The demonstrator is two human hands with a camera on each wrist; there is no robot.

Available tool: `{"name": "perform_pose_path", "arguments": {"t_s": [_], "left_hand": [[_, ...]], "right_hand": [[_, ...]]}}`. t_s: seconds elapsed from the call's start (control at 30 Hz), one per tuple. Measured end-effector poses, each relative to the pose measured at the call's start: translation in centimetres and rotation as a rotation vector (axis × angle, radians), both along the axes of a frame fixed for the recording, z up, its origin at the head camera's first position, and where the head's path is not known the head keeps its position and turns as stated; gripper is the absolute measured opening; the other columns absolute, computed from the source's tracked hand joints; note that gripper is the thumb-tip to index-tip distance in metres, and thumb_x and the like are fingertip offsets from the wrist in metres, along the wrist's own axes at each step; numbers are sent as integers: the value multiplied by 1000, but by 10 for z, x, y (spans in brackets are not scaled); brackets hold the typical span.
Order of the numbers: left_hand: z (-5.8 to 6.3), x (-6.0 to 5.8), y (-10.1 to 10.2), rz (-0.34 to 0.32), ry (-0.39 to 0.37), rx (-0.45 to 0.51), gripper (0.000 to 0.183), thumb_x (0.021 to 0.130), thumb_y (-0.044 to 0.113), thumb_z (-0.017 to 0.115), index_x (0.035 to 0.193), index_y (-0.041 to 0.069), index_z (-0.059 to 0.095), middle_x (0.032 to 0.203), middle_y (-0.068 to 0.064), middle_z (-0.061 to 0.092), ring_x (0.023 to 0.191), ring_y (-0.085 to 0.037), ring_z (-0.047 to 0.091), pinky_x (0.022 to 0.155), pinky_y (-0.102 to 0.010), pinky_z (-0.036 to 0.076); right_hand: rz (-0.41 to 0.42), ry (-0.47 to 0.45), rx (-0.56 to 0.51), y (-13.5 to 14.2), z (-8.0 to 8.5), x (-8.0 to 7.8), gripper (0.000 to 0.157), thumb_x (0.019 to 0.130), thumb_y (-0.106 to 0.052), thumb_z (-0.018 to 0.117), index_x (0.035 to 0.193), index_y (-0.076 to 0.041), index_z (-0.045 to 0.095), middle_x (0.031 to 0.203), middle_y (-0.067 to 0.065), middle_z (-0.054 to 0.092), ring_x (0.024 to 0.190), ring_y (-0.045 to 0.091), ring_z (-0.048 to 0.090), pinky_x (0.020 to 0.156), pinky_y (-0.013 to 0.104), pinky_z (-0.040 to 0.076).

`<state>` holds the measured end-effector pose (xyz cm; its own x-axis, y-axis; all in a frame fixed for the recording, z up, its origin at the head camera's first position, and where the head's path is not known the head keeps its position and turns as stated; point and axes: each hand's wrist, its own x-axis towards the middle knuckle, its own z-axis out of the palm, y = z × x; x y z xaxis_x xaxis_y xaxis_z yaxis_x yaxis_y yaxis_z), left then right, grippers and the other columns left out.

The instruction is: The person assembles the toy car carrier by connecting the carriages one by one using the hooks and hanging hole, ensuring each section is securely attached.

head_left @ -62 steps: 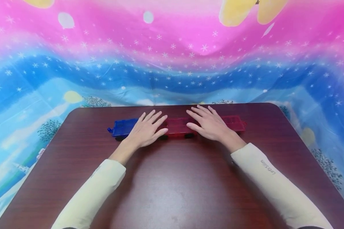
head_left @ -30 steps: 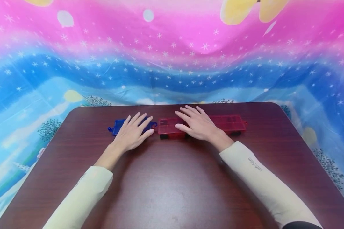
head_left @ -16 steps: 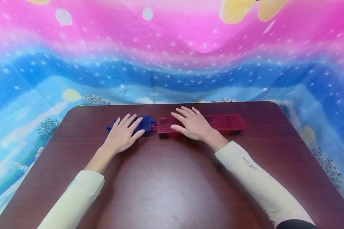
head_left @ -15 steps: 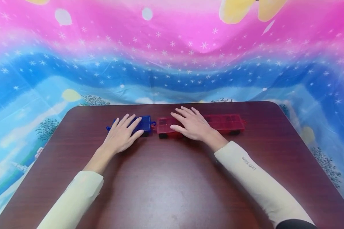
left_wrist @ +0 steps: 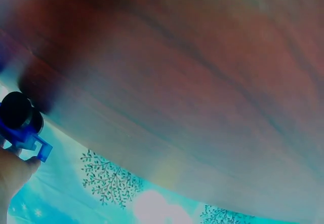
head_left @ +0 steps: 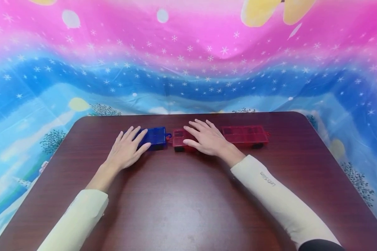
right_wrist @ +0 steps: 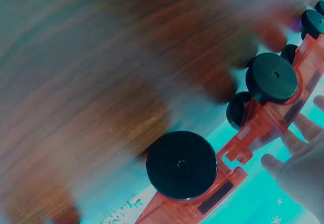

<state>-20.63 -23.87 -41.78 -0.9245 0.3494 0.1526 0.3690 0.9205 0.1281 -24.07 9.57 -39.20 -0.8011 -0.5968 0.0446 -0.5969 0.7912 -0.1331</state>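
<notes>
Three linked toy train cars stand in a row near the table's back edge. The leftmost is a see-through blue flat car (head_left: 157, 135); my left hand (head_left: 125, 146) lies over its left end with straight, spread fingers. A hook on the blue car reaches the middle red car (head_left: 178, 136). Over that red car my right hand (head_left: 207, 137) is spread flat, hiding much of its right part. The right red car (head_left: 246, 134) is uncovered. Black wheels (right_wrist: 272, 77) and the coupling between the red cars show in the right wrist view.
A dark brown wooden table (head_left: 182, 195) with rounded back corners carries the cars. Behind it and along its sides hangs a pink and blue cloth (head_left: 188, 69) printed with snowflakes and trees. Pale sleeves (head_left: 78, 216) cover both forearms.
Both hands have slid left over the row, the left from the blue car's right end to its left, the right from the red cars' joint onto the middle car. The cars stay put.
</notes>
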Motion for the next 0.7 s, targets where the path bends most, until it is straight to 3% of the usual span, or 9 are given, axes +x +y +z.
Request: {"name": "perform_pose_path", "arguments": {"t_s": [0.7], "left_hand": [[-3,-16,6,3,-45,-9,75,104,64,33,161,15,32,165,-18,25,153,-41,13,120,-62,8]], "right_hand": [[-3,-23,65,-12,-12,-6,73,101,-68,33,161,-25,33,166,4,28,155,27,14,123,53,7]]}}
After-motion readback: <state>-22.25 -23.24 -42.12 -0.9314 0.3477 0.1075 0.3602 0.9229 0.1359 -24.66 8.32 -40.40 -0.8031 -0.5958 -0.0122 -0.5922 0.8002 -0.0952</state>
